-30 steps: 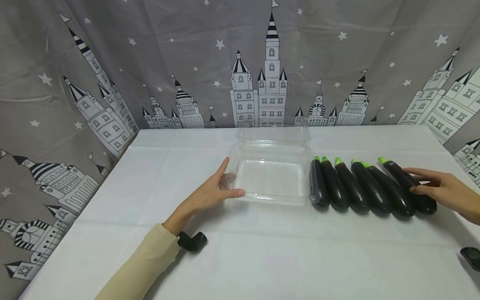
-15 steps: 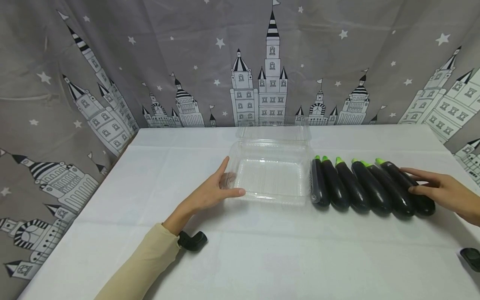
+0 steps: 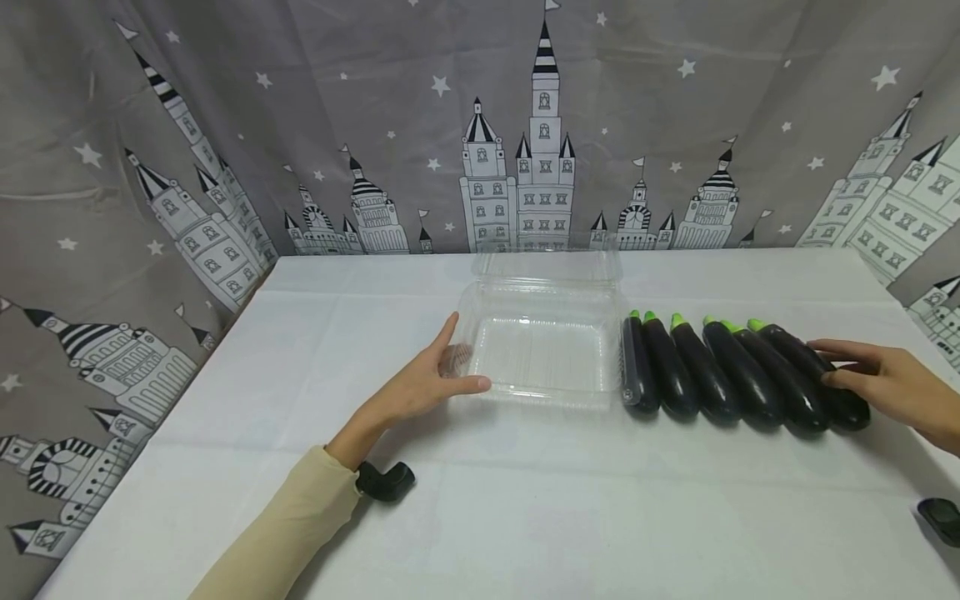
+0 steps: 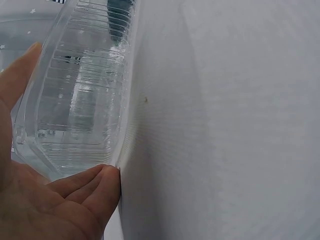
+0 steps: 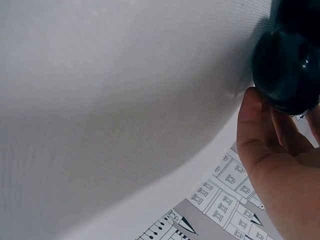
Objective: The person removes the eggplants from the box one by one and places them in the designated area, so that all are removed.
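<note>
My left hand is at the near left corner of a clear plastic clamshell box, thumb and fingers spread wide. In the left wrist view its straight fingers touch the lower wall of the box. The lid stands raised at the back. Right of the box, several dark eggplants with green stem ends lie side by side in a slanted row. My right hand touches the right side of the outermost eggplant with thumb and fingertips. In the right wrist view, fingertips meet its rounded end.
A white cloth covers the table. Behind it hangs a grey curtain printed with castles and stars. A dark wrist device sits by the left cuff, and another shows at the right edge.
The outermost eggplant's stem end has swung slightly left, closer to its neighbour. My right hand has then shifted a touch to the right. My left hand and the box have stayed put.
</note>
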A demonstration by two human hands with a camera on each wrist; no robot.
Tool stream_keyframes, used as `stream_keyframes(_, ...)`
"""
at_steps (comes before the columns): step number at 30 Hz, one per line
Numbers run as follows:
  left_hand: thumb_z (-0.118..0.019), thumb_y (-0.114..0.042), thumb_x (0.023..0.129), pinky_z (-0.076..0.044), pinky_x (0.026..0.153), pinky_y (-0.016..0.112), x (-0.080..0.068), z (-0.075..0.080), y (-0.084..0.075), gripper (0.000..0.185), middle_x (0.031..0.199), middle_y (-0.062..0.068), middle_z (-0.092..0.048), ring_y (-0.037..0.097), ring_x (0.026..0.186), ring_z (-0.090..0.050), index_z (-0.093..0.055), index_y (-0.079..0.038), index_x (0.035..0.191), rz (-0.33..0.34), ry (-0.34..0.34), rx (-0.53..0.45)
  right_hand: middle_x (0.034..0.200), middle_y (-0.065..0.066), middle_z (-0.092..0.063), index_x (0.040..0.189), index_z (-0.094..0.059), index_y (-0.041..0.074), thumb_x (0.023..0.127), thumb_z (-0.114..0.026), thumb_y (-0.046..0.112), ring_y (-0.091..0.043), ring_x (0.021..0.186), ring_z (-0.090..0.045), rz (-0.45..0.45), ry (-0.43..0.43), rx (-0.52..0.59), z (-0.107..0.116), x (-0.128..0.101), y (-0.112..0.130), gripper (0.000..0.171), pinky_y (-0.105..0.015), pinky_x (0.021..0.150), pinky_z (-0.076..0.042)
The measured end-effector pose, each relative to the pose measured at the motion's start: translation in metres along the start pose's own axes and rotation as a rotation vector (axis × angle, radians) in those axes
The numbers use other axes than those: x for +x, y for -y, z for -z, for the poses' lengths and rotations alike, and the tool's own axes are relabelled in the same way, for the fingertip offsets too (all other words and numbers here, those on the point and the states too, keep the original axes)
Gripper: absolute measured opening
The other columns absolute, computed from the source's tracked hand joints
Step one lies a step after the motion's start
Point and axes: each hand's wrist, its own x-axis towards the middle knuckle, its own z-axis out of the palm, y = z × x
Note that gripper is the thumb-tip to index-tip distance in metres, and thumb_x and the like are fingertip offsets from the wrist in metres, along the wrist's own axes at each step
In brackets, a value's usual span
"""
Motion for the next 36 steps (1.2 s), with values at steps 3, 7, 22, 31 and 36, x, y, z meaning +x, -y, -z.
stream_keyframes(3,-0.078,-0.053,0.08,-0.018,0.115,0.054,0.0,0.0,0.0,0.117,0.158,0.019,-0.026,0.03,0.146,-0.022,0.006,-0.029,0.159,0.004,-0.003,0.0,0.14,-0.046,-0.028,0.147,-0.024,-0.016,0.101,-0.045,0.01,-0.058,0.117,-0.037,0.004,-0.005,0.0,-0.001,0.001,-0.001,0.056,-0.067,0.092,-0.037)
stream_keyframes(7,-0.078,-0.051,0.081,-0.018,0.114,0.055,0.0,0.001,0.001,0.117,0.158,0.02,-0.026,0.031,0.146,-0.023,0.006,-0.026,0.159,-0.002,-0.001,-0.008,0.14,-0.046,-0.027,0.148,-0.022,-0.015,0.103,-0.042,0.011,-0.059,0.118,-0.035,0.007,0.002,0.011,-0.003,0.001,-0.003,0.056,-0.068,0.094,-0.036)
stream_keyframes(22,-0.078,-0.052,0.08,-0.019,0.115,0.054,0.002,-0.002,0.001,0.118,0.157,0.02,-0.026,0.031,0.145,-0.023,0.006,-0.028,0.159,-0.008,0.004,-0.015,0.138,-0.046,-0.027,0.149,-0.023,-0.013,0.105,-0.043,0.015,-0.06,0.116,-0.035,0.014,-0.02,-0.01,-0.002,-0.005,0.005,0.056,-0.069,0.091,-0.036)
stream_keyframes(31,-0.077,-0.05,0.082,-0.02,0.115,0.05,0.0,0.001,0.001,0.117,0.158,0.016,-0.027,0.029,0.145,-0.025,0.01,-0.031,0.158,-0.002,0.025,-0.034,0.142,-0.039,-0.033,0.154,-0.025,-0.001,0.103,-0.048,0.035,-0.058,0.12,-0.034,0.055,-0.194,-0.046,-0.009,0.025,-0.036,0.066,-0.074,0.088,-0.035)
stream_keyframes(36,-0.076,-0.048,0.084,-0.022,0.115,0.049,-0.003,0.005,0.001,0.116,0.159,0.014,-0.026,0.03,0.144,-0.029,0.013,-0.033,0.157,0.027,0.032,-0.102,0.144,-0.034,-0.037,0.153,-0.033,0.003,0.102,-0.052,0.037,-0.054,0.124,-0.035,0.151,-0.285,-0.039,-0.013,0.037,-0.017,0.064,-0.071,0.091,-0.034)
